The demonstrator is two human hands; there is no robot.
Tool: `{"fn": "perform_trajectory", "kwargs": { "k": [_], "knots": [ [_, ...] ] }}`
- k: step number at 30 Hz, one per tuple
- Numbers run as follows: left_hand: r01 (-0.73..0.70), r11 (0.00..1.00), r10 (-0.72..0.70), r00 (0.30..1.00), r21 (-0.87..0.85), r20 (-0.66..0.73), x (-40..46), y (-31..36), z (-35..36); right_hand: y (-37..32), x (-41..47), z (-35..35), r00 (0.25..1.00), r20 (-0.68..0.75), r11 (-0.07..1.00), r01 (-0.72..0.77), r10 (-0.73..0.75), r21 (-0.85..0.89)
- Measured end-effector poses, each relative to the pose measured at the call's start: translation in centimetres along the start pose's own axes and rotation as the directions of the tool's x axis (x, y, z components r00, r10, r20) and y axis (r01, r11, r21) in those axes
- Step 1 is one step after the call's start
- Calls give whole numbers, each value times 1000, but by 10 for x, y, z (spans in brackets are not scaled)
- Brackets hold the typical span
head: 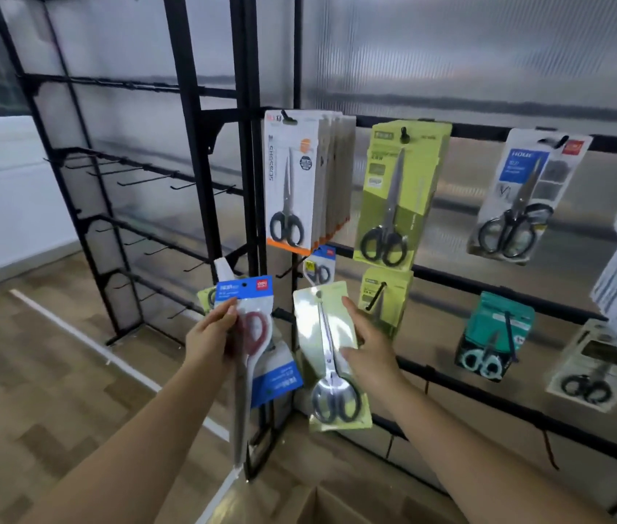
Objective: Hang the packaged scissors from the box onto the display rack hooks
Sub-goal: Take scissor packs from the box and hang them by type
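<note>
left hand (211, 336): i see it gripping a stack of packaged scissors, thumb across the front of the red-handled pack (252, 327) with the blue header card; at least one more blue-labelled pack sits behind it, count not readable.
right hand (365, 347): i see it holding the pale green pack (327, 353) by its right edge, fingers curled round the side, thumb on the front; the scissors inside point up, black handles at the bottom.
position of held packs: both are raised in front of the display rack (250, 183), side by side, near its black corner post.
hook (290, 268): a bare black hook juts out of the lower rail just above the pale green pack, not touching it.
top rail, hung stock: a white and orange pack row (299, 183), then a green pack row (397, 191), then a blue-labelled pack (522, 194) tilted on its hook.
lower rail, hung stock: a small blue-topped pack (320, 268), a smaller green pack (384, 300), a teal pack (494, 334), a grey pack (590, 368).
box (333, 506): cardboard, open flap visible at the bottom edge of my view, below both forearms; contents not visible.
left rack section (121, 175): rows of bare hooks.
floor (35, 372): wood-look tiles with a white line.
</note>
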State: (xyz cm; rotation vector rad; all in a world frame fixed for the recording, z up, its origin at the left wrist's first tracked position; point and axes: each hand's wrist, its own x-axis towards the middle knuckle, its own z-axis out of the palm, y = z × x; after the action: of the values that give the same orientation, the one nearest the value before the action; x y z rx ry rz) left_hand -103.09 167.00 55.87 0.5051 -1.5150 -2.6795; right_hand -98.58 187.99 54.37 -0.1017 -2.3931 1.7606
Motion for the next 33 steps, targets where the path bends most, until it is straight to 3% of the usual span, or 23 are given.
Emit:
{"fn": "perform_trajectory", "kwargs": {
  "k": [10,17,26,33],
  "knots": [
    [165,968,-207,950,188,232,73,-1,-9,18,14,34,948,-288,988,-106,135,113],
    [317,938,-347,875,141,339,79,-22,19,18,-10,23,872,-471,991,-107,133,81],
    [408,901,-433,830,146,351,70,-33,26,8,-27,6,832,-546,994,-112,96,4],
    [412,894,-449,828,179,336,71,-34,23,18,-10,13,834,-506,952,-297,221,-73]
  ]
}}
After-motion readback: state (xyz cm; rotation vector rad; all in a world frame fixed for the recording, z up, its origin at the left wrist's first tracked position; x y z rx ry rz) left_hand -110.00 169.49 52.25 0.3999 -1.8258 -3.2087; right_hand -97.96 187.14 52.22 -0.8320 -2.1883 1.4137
